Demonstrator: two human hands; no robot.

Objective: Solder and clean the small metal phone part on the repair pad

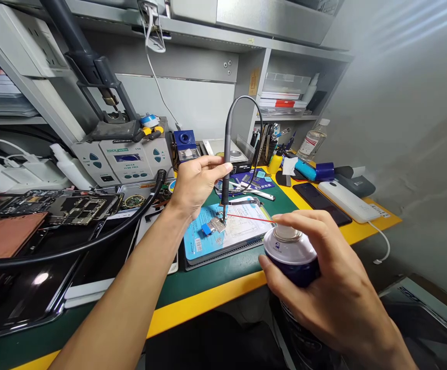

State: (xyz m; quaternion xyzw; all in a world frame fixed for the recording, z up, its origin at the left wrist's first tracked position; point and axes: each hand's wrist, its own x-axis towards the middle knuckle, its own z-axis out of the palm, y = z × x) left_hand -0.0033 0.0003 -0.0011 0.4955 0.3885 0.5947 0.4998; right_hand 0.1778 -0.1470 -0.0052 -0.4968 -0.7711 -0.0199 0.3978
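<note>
My left hand [198, 182] pinches a black soldering iron [226, 177], held upright with its cord looping over the top. Its tip points down at a small circuit board with a blue tab [208, 228], which lies on a light-blue booklet [242, 226]. In my right hand [323, 277] is a spray can [290, 252] with a white top, the index finger resting on its nozzle. A thin red straw [250, 218] runs from the nozzle to near the iron's tip. Whether the tip touches the board, I cannot tell.
To the left, a thick black hose [130, 221] crosses over phone boards and screens. Behind stands a grey rework station [126, 159]. Phones [321, 203] and a white power bank [349, 200] lie at the right. A tweezer rack [267, 144] and a clear bottle [313, 141] stand further back.
</note>
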